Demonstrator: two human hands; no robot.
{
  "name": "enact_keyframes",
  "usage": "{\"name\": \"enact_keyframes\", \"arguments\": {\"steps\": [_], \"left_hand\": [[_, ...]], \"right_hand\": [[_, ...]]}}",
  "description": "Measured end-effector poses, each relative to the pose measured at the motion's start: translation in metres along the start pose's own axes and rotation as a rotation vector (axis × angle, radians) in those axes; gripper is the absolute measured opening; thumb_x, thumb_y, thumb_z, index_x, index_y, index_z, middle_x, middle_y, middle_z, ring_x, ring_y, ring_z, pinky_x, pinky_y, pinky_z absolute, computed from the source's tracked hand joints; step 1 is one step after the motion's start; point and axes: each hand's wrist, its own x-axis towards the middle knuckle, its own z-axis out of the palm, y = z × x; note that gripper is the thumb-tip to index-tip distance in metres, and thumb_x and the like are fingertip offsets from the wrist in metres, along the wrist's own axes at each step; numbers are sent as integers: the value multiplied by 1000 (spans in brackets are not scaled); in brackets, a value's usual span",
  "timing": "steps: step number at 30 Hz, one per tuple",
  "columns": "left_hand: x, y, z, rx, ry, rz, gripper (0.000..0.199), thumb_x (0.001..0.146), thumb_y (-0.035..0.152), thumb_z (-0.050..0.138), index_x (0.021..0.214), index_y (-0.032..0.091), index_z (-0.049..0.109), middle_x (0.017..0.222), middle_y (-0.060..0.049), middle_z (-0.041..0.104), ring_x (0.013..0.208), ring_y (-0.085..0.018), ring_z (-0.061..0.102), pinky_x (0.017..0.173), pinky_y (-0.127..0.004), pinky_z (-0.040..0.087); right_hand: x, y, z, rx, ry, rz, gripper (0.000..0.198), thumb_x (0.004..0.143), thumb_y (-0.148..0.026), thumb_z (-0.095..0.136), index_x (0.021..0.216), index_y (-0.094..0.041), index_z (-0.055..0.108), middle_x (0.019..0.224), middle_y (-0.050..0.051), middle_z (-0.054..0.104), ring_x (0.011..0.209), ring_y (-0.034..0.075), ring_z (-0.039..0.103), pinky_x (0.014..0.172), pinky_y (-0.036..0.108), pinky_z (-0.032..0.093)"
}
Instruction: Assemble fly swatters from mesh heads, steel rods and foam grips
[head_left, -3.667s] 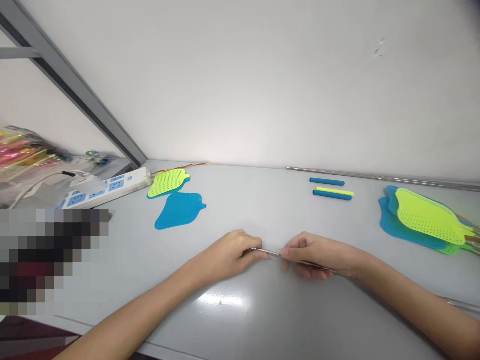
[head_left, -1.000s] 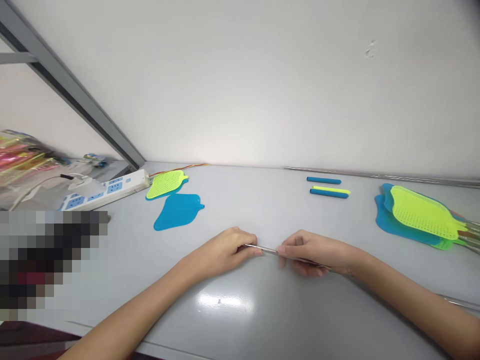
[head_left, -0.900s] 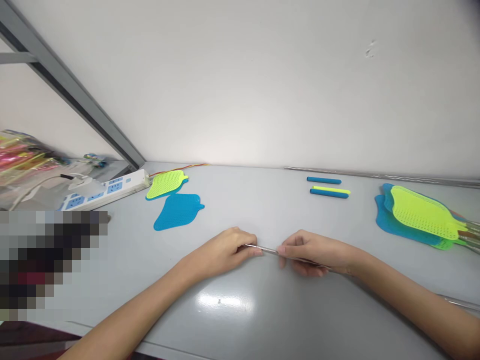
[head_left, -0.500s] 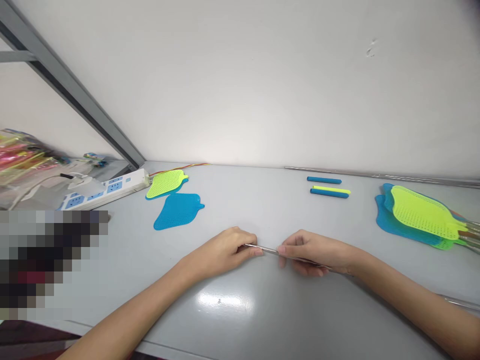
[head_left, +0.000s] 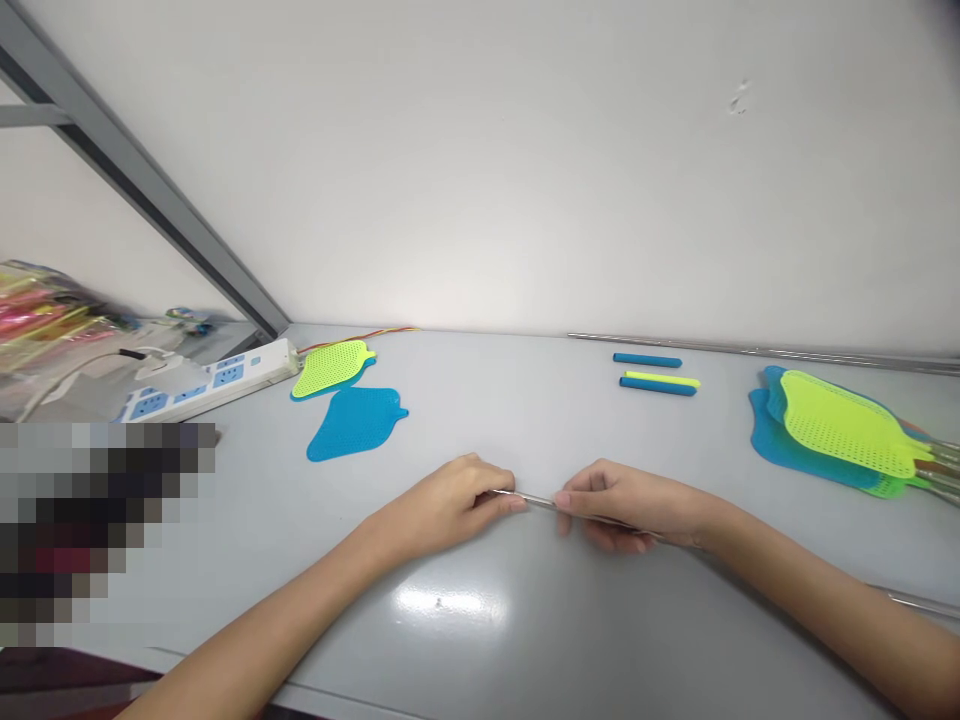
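Observation:
A thin metal rod (head_left: 538,500) runs between my two hands just above the table. My left hand (head_left: 465,500) closes round its left end, thumb and fingers pinching it. With thumb and fingers, my right hand (head_left: 611,505) grips the rod farther right; from there it passes under my palm toward the wrist, partly hidden. Beyond my left hand lie a blue fly swatter head (head_left: 356,422) and a yellow-green swatter head (head_left: 334,368) on top of another blue one. Past my right hand are two blue tubes (head_left: 647,360) and a yellow tube (head_left: 664,379).
At right is a pile of swatters (head_left: 847,420) with metal handles. Metal rods (head_left: 712,348) lie along the wall, and another rod (head_left: 922,602) is by my right forearm. A power strip (head_left: 217,380) with cables and plastic-wrapped items (head_left: 52,310) occupy the left. A grey metal post (head_left: 150,180) slants there.

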Motion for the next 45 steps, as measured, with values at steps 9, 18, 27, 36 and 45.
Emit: {"name": "enact_keyframes", "arguments": {"steps": [9, 18, 27, 36, 45], "left_hand": [[1, 1, 7, 40, 44, 16, 36, 89, 35, 32, 59, 17, 39, 51, 5, 38, 54, -9, 41, 63, -23, 32], [2, 1, 8, 13, 69, 9, 35, 88, 33, 34, 58, 17, 39, 49, 6, 35, 50, -9, 37, 68, -24, 35], [2, 2, 10, 42, 75, 18, 36, 89, 34, 32, 58, 17, 39, 49, 5, 36, 49, -8, 36, 67, -24, 34], [2, 6, 14, 65, 85, 23, 36, 89, 34, 31, 58, 17, 39, 51, 4, 41, 50, -9, 41, 67, -24, 35], [5, 12, 20, 98, 63, 24, 36, 89, 35, 30, 60, 17, 40, 51, 4, 43, 49, -9, 41, 67, -24, 34]], "right_hand": [[1, 1, -1, -1, 4, 16, 42, 73, -53, 49, 77, -13, 59, 47, -4, 45, 34, 4, 35, 30, 16, 21], [0, 0, 0, -18, 20, 11, 40, 74, -53, 49, 76, -14, 58, 46, -4, 45, 35, 4, 35, 31, 16, 22], [0, 1, -1, -17, 14, 11, 40, 74, -52, 49, 75, -13, 59, 46, -4, 45, 34, 4, 35, 30, 16, 22], [1, 4, -2, -27, 4, 4, 41, 74, -51, 49, 75, -12, 60, 44, -4, 44, 33, 4, 34, 29, 16, 21], [1, 2, 1, -46, 20, -5, 40, 74, -50, 49, 74, -12, 60, 42, -5, 42, 33, 3, 33, 29, 15, 22]]}}
